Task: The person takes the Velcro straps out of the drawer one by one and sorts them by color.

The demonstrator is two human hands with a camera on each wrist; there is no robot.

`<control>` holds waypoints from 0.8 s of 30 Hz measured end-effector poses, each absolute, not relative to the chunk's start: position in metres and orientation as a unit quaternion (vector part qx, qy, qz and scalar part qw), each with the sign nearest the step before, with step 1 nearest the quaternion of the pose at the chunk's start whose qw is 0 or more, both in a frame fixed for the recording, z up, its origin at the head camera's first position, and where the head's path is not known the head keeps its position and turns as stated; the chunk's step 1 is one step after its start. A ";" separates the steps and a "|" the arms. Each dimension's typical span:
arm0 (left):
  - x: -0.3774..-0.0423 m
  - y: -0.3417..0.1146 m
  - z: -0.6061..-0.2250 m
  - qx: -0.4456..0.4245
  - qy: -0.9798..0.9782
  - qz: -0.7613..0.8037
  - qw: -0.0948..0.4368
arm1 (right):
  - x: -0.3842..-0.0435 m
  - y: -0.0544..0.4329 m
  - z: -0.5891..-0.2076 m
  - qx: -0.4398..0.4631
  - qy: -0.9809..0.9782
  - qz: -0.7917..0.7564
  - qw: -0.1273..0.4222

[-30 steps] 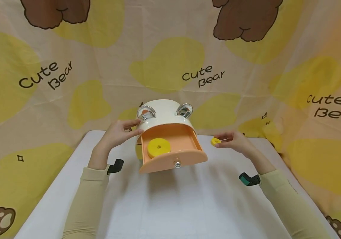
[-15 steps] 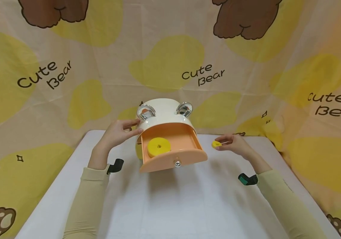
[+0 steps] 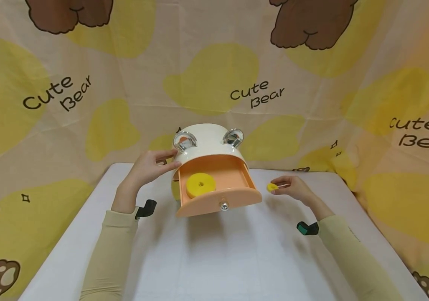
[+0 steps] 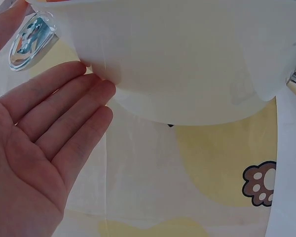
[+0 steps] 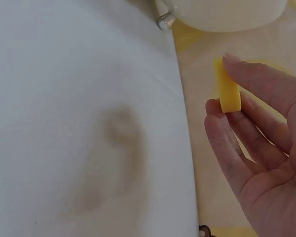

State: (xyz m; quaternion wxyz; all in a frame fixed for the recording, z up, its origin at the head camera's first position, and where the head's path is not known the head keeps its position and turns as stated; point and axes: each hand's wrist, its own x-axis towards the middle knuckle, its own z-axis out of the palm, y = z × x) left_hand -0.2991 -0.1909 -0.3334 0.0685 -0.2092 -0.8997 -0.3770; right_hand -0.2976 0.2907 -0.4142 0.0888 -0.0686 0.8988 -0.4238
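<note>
A white rounded drawer box (image 3: pixel 206 136) with two shiny silver ears stands on the table in the head view. Its orange drawer (image 3: pixel 231 177) is pulled out, with a silver knob on the front. Inside, on the left, lies a large yellow disc (image 3: pixel 201 184) with a small centre hole. My left hand (image 3: pixel 148 168) touches the box's left side with straight fingers (image 4: pixel 74 106), the thumb near the front edge. Right of the box, my right hand (image 3: pixel 293 188) holds a small yellow ring (image 5: pixel 229 89) between thumb and fingers, above the table.
The white table (image 3: pixel 214 259) reaches back to a patterned cloth backdrop (image 3: pixel 214 79) with bear drawings and lettering. More of the cloth hangs at both sides. A dark wrist mount (image 3: pixel 307 228) sits at the right sleeve, another dark mount (image 3: pixel 146 208) at the left.
My right hand has come slightly nearer and lower with the small yellow ring still pinched. The left hand, the box and the large disc have stayed in place.
</note>
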 end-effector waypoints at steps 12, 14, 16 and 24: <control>-0.298 -0.191 -0.333 -0.208 -0.900 -0.377 0.070 | -0.309 0.298 -0.444 -0.044 0.909 -0.408 0.073; -0.298 -0.191 -0.333 -0.211 -0.898 -0.379 0.070 | -0.310 0.299 -0.448 -0.041 0.909 -0.409 0.073; -0.297 -0.191 -0.333 -0.213 -0.897 -0.381 0.072 | -0.310 0.300 -0.451 -0.037 0.908 -0.411 0.073; -0.296 -0.191 -0.331 -0.217 -0.896 -0.381 0.077 | -0.314 0.303 -0.460 -0.005 0.908 -0.412 0.070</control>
